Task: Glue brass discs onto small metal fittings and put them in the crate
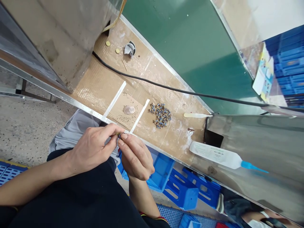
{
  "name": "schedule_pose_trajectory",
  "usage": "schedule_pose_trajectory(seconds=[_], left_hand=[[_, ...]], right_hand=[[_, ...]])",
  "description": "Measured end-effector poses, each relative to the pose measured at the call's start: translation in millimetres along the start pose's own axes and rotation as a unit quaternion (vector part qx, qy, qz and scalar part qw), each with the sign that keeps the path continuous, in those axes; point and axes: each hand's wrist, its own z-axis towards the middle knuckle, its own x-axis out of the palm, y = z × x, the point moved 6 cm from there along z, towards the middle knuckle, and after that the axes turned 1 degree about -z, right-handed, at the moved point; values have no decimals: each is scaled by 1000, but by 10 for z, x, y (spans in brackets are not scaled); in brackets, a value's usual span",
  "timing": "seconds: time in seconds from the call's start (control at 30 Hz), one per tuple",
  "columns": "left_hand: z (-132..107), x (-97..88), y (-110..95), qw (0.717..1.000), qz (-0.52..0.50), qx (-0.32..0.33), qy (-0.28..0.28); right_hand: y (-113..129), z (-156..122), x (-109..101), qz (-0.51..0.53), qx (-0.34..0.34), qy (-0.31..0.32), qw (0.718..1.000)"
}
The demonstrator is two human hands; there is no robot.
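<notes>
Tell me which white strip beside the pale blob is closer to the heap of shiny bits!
The strip on the picture's right: it lies between the pale blob and the heap. The other strip lies on the blob's far side.

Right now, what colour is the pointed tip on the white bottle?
The pointed tip is bright blue; it shows best in the head view.

Brown-topped table (89, 88), pale edge: two white strips (114, 100) — translucent blob (129, 110), tiny scattered pieces (129, 120) between; near one strip, heap of small blue-and-brass parts (162, 116) — beyond, pale stick (196, 115).
</notes>
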Motion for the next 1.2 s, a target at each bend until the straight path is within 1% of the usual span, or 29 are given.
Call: schedule_pose_trajectory(seconds=[0.1, 0.23, 0.3, 0.37, 0.43, 0.53, 0.6, 0.7, 0.83, 0.97, 1.03, 1.2], left_hand=[[-6, -9, -13, 1000, -5, -14, -10], [-9, -14, -22, 1000, -3, -9, -27], [-11, -17, -16, 999, 3, 1, -37], [-18, -20, -17, 999, 17, 20, -45], [-33, -22, -37, 997, 38, 51, -50], [-53, -11, -78, 993, 66, 91, -43], [-57, 11, -105, 990, 77, 110, -31], [-53, 55, -129, 987, 97, 126, -17], [-48, 103, -147, 982, 127, 141, -16], [-35, 125, -187, 979, 130, 153, -19], [-24, 137, -202, 979, 127, 157, -21], [-12, 184, -187, 972, 144, 181, -31]], right_hand=[[-6, 1, 6, 41, 12, 18, 999], [45, 82, 16, 26, -20, -6, 999], [61, 132, 15, 28, -23, -22, 999], [34, 175, -2, 57, 10, -35, 998], [-41, 199, -27, 94, 83, -44, 991], [-183, 184, -14, 147, 223, -28, 963], [-230, 164, 28, 194, 279, -7, 940], [-236, 160, 70, 248, 298, 2, 922], [-251, 152, 62, 269, 310, -18, 912], [-267, 133, 73, 313, 334, -23, 889], [-278, 111, 89, 330, 356, -23, 874], [-361, 8, 162, 339, 435, -10, 834]])
